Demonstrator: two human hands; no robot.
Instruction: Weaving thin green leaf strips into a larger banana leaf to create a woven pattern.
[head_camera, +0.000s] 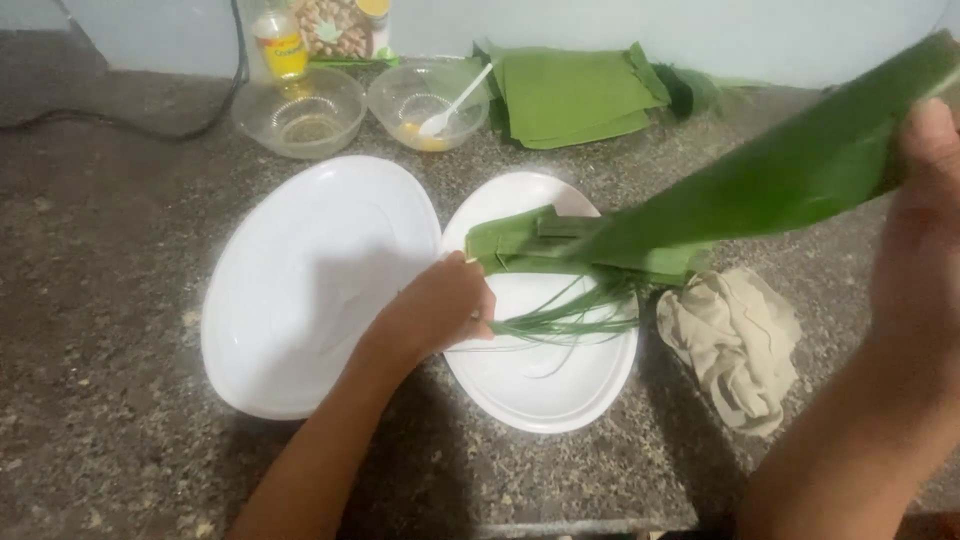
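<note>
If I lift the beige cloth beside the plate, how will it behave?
The beige cloth lies crumpled in soft folds, so it would probably hang limp. It looks thin, so likely light. On the speckled counter, it should drag, not roll.

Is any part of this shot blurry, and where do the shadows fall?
Head view: the long green leaf strip in the right hand is motion-smeared; the left hand and its arm cast a soft shadow across the larger white oval plate; the speckled stone counter stays sharp.
</note>
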